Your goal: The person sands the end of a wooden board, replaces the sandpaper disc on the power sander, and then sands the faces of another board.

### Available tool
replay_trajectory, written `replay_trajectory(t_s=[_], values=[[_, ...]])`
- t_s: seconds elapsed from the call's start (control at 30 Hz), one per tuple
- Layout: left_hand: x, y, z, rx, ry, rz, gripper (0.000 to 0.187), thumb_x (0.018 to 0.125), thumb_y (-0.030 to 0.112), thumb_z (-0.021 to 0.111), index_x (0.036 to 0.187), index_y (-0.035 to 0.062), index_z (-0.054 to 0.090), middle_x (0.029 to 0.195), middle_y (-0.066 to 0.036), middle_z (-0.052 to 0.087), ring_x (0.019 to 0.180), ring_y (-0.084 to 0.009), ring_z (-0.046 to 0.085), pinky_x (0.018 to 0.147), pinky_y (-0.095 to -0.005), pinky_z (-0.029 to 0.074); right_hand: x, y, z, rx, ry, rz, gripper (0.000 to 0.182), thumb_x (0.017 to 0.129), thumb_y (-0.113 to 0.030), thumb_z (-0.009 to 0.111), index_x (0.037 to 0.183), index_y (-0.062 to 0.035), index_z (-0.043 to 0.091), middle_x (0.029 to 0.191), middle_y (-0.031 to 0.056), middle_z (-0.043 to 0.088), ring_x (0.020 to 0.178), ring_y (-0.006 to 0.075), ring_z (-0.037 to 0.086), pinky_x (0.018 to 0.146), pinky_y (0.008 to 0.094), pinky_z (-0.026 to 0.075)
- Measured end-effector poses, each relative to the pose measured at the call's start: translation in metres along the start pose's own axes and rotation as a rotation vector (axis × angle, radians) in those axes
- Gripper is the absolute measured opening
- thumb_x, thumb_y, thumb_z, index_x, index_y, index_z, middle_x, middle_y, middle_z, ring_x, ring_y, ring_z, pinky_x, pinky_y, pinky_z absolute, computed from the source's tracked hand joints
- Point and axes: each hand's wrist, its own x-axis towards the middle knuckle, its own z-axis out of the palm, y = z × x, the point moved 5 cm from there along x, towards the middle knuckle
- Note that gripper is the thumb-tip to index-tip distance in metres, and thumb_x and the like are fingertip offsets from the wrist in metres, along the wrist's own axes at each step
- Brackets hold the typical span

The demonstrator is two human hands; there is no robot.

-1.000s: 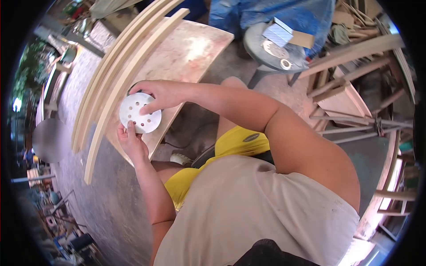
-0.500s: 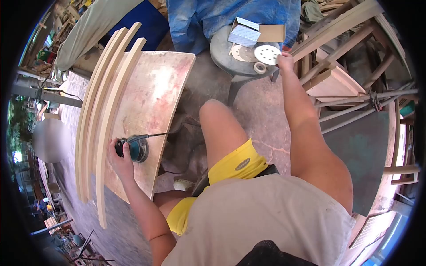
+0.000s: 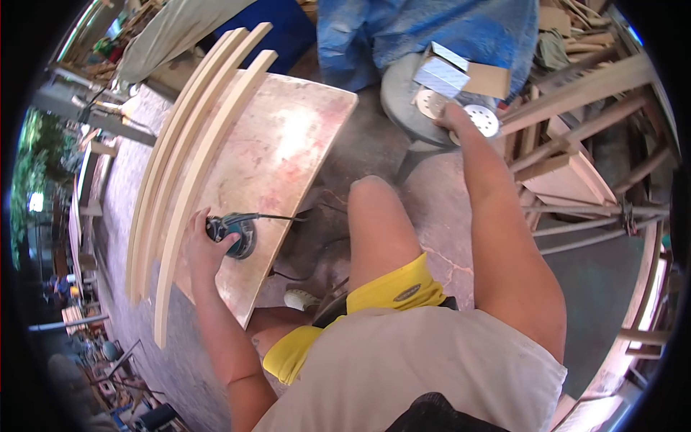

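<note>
My left hand is wrapped around the head of a teal and black orbital sander. The tool stands on a flat wooden panel, its cord running off to the right. My right hand reaches down to a round grey stool, fingers curled and mostly hidden from view. Just right of that hand lies a white sanding disc with holes. A tan disc is on its left. Behind them stands an open box with its flap out.
Several long curved wooden strips lie along the panel's left side. A blue tarp hangs behind the stool. To the right is a stack of wooden frames. My bent knee is between panel and stool.
My right hand has let go of the white disc and shifted left of it, over where the tape roll was. The left hand stays on the sander. The view has turned.
</note>
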Motion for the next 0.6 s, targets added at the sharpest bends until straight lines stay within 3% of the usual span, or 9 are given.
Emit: replay_trajectory(t_s=[0.27, 0.5, 0.57, 0.6], values=[[-0.001, 0.002, 0.003, 0.007, 0.017, -0.022, 0.086, 0.062, 0.029, 0.094, 0.137, 0.013, 0.057, 0.136, -0.011, 0.056, 0.126, -0.0335, 0.053, 0.104, -0.0461, 0.047, -0.015, -0.014, -0.014, -0.167, 0.013, -0.129, 0.026, 0.091, -0.03, 0.068, 0.1, -0.0063, 0.076, 0.102, 0.0187, 0.073, 0.099, 0.0364, 0.069, 0.088, 0.0466, 0.054], [0.0, 0.003, -0.005, -0.037, -0.016, 0.064, 0.09, 0.057, 0.019, 0.095, 0.138, 0.0127, 0.056, 0.132, -0.011, 0.059, 0.123, -0.0329, 0.055, 0.104, -0.0448, 0.048, -0.009, -0.006, -0.001, -0.182, 0.029, -0.132, 0.026, 0.091, -0.028, 0.067, 0.104, -0.0063, 0.074, 0.103, 0.0201, 0.073, 0.1, 0.038, 0.068, 0.092, 0.0461, 0.053], [0.0, 0.002, -0.01, -0.088, -0.034, 0.048, 0.091, 0.056, 0.017, 0.095, 0.139, 0.0119, 0.056, 0.13, -0.011, 0.059, 0.122, -0.0327, 0.056, 0.104, -0.0437, 0.048, -0.013, -0.009, -0.004, -0.169, 0.34, -0.285, 0.027, 0.089, -0.027, 0.07, 0.107, -0.0065, 0.073, 0.105, 0.0214, 0.072, 0.102, 0.038, 0.068, 0.093, 0.0453, 0.054], [-0.002, 0.0, -0.011, -0.134, -0.066, 0.034, 0.093, 0.055, 0.016, 0.095, 0.139, 0.0111, 0.055, 0.129, -0.011, 0.06, 0.121, -0.0325, 0.057, 0.103, -0.0426, 0.048, -0.004, -0.008, -0.004, -0.169, 0.347, -0.286, 0.027, 0.089, -0.027, 0.07, 0.107, -0.0065, 0.073, 0.105, 0.0214, 0.072, 0.102, 0.038, 0.068, 0.093, 0.0453, 0.054]])
